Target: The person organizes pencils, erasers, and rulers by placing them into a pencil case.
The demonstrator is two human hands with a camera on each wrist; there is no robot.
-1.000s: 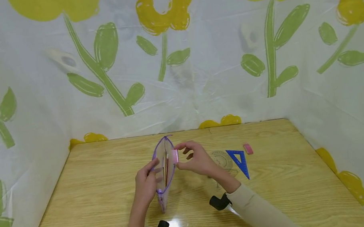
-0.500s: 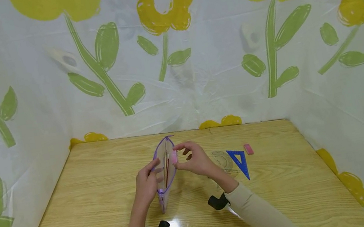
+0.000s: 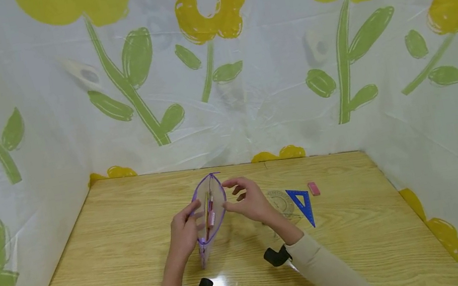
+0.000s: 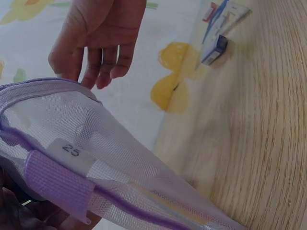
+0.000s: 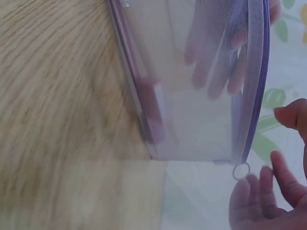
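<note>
A mesh pencil pouch (image 3: 218, 197) with purple zip edges stands with its mouth spread wide. My left hand (image 3: 184, 232) grips its left side; in the right wrist view those fingers show through the mesh. Inside the pouch are slender pencils (image 3: 206, 207) and a pink eraser (image 3: 212, 219). The eraser (image 5: 151, 103) also shows through the wall in the right wrist view, low in the pouch. My right hand (image 3: 248, 201) is beside the pouch's right rim, holding nothing, its thumb and fingers spread apart. A label reading 25 (image 4: 72, 152) is on the mesh.
To the right on the wooden table (image 3: 362, 221) lie a clear protractor (image 3: 280, 201), a blue set square (image 3: 306, 208) and another pink eraser (image 3: 314, 189). A small blue and white block (image 4: 215, 50) shows in the left wrist view. Flower-printed sheeting (image 3: 273, 79) surrounds the table.
The pink eraser left my right hand's fingers and is now down in the pouch. My right hand has stayed near the rim; my left hand keeps its grip.
</note>
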